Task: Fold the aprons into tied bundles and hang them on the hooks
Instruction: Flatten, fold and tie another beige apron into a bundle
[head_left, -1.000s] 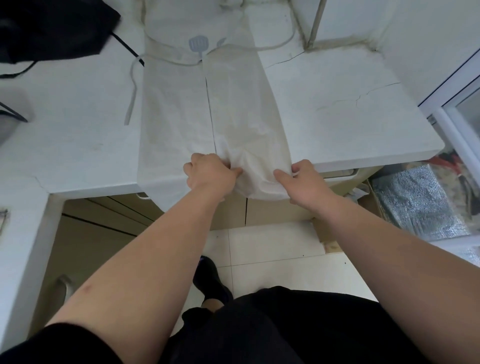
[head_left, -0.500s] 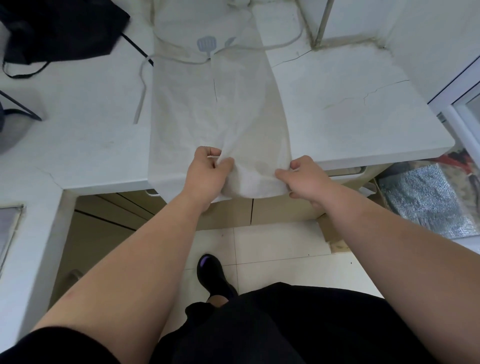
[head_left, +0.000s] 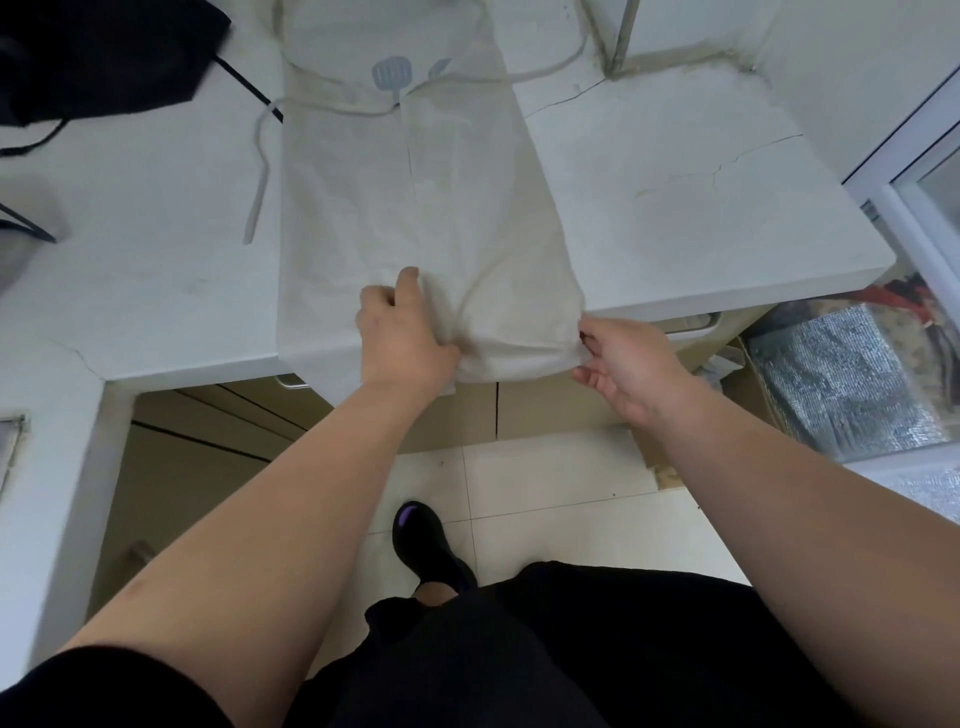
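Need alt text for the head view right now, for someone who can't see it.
Both hands grip the near end of a cream apron at the white counter edge: left hand bunching the fabric, right hand pinching the corner. A black apron lies at the far left.

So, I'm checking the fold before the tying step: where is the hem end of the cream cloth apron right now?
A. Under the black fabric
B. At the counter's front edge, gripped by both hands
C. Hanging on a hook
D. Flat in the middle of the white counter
B: the cream cloth apron has its hem at the white counter edge, held by the left hand and right hand.
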